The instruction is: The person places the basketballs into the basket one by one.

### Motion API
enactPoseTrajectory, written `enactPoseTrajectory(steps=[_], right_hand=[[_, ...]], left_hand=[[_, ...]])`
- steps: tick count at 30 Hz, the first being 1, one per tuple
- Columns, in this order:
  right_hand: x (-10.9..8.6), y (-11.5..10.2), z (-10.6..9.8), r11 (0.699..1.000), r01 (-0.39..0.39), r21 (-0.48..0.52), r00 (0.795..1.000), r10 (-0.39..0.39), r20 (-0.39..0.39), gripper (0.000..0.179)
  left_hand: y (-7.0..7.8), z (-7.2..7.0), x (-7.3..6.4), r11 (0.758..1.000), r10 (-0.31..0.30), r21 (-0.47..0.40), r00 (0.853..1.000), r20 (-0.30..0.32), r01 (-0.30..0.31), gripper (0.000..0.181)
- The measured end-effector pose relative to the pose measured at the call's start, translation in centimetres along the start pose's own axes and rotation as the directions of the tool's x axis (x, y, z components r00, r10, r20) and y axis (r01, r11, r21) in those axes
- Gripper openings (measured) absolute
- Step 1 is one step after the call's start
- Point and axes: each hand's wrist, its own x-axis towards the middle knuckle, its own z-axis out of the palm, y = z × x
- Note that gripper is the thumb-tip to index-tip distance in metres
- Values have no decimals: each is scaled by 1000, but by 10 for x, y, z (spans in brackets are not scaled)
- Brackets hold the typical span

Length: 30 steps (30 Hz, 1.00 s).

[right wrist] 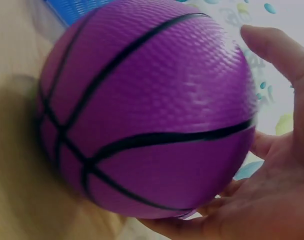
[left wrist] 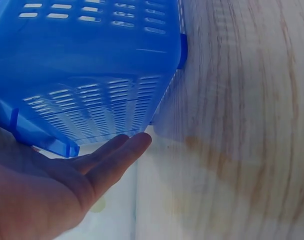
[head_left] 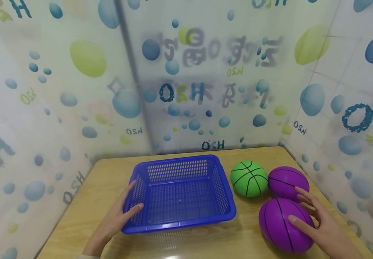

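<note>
Blue at left: resting the left hand (head_left: 116, 217), straight-fingered, against the basket (head_left: 178, 225) on the tabletop (head_left: 91, 190). Past the green ball (head_left: 249, 178), cupping the nearer purple ball (head_left: 279, 227) in the curled right hand (head_left: 330, 230). Seemingly securing hold; probably calls for firmer closing.

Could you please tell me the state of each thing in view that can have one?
Blue basket: upright, open-topped, empty.
Green ball: round, resting on the table, untouched.
Nearer purple ball: round, right hand around it; whether gripped is unclear.
Farther purple ball: round, partly hidden.
Left hand: at the basket's left rim, fingers straight.
</note>
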Motion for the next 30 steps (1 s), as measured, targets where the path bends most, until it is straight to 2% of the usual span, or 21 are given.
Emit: enactPoseTrajectory(steps=[4, 11, 17, 22, 30], right_hand=[[0, 6, 7, 998, -59, -34, 997, 60, 44, 97], [-1, 14, 10, 987, -142, 72, 982, 132, 139, 101], [-3, 21, 5, 980, -182, 80, 963, 161, 216, 108], [-5, 25, 5, 981, -177, 76, 964, 157, 215, 108], [-3, 33, 4, 981, -160, 110, 970, 136, 201, 101]], left_hand=[[0, 0, -1, 999, -6, -41, 1000, 5, 6, 96], [2, 1, 2, 998, 6, -59, 1000, -12, -6, 97], [2, 2, 3, 997, -20, -68, 1000, -22, 19, 95], [2, 2, 3, 995, -53, -87, 998, -18, 51, 95], [-2, 5, 0, 991, -73, -110, 997, -9, 72, 98]])
